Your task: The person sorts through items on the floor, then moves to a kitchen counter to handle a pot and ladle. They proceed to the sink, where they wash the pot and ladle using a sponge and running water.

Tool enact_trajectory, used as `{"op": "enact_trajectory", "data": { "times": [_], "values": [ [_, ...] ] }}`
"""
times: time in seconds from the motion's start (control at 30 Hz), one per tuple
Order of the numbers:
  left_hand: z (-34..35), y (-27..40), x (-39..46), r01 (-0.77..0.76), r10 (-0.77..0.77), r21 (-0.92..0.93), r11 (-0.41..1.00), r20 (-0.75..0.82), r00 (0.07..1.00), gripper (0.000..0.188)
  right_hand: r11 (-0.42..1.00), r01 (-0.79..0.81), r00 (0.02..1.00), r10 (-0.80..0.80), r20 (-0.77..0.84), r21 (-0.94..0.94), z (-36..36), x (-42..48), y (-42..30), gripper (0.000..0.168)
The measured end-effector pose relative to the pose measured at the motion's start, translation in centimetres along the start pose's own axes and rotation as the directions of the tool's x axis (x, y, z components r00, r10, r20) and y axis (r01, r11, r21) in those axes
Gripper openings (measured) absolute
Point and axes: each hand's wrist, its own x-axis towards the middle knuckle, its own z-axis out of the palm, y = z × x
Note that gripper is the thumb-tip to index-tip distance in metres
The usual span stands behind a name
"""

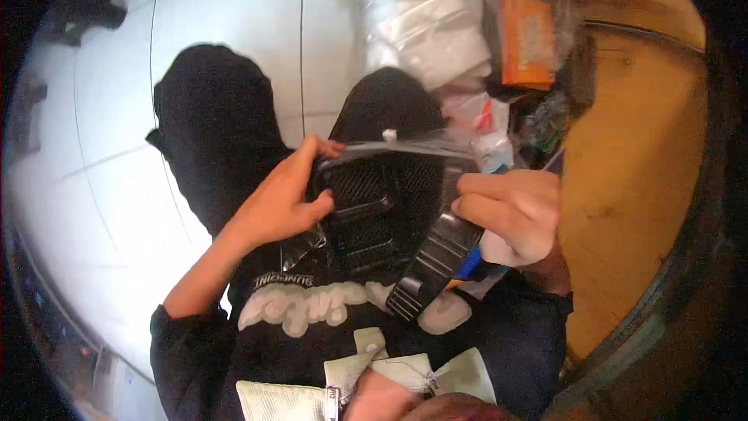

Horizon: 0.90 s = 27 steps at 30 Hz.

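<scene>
A clear plastic bag [403, 146] lies over my lap with black plastic parts with mesh panels [362, 187] in or under it; the film makes it hard to tell which. My left hand [274, 210] grips the left side of the bag, fingers at its upper edge and thumb lower down. In my right hand [514, 210] is a long black ribbed plastic piece [435, 263], pinched near its upper end. It slants down to the left across my shirt front, its top beside the bag's right side.
White floor tiles [117, 158] spread to the left beyond my dark-clad knees [216, 99]. White plastic-wrapped packages [426, 23] and an orange box [527, 41] in clear film lie ahead on the right. A yellow-brown surface [637, 187] runs along my right side.
</scene>
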Motion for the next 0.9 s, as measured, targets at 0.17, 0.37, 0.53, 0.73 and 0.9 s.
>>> {"op": "enact_trajectory", "data": {
  "times": [0.17, 0.37, 0.53, 0.73, 0.9],
  "values": [
    [1.1, -0.2, 0.6, -0.044, 0.035, 0.082, 0.996, 0.101, 0.994, 0.05, 0.987, 0.051, 0.996, -0.061, -0.063, -0.151, -1.2, -0.2, -2.9, 0.035],
    [2.7, -0.3, 0.6, -0.043, 0.055, 0.285, 0.958, -0.031, 0.998, 0.05, 0.798, -0.572, 0.705, 0.358, -0.612, -0.191, -5.8, 1.2, 5.8, 0.027],
    [2.6, 0.3, 2.4, 0.022, -0.031, 0.136, 0.99, 0.068, 0.997, 0.051, 0.408, -0.687, -0.099, 0.767, -0.634, 0.601, -13.8, -22.4, 27.6, 0.033],
    [1.9, 1.2, 1.7, 0.031, -0.055, 0.225, 0.974, 0.1, 0.993, 0.051, 0.378, -0.325, -0.212, 0.864, -0.456, 0.867, -7.1, -26.0, 28.7, 0.036],
    [0.5, 3.2, 2.9, 0.128, -0.181, 0.294, 0.947, 0.161, 0.97, 0.05, 0.406, -0.334, -0.138, 0.872, -0.47, 0.851, -4.2, -24.0, 25.7, 0.039]
  ]
}}
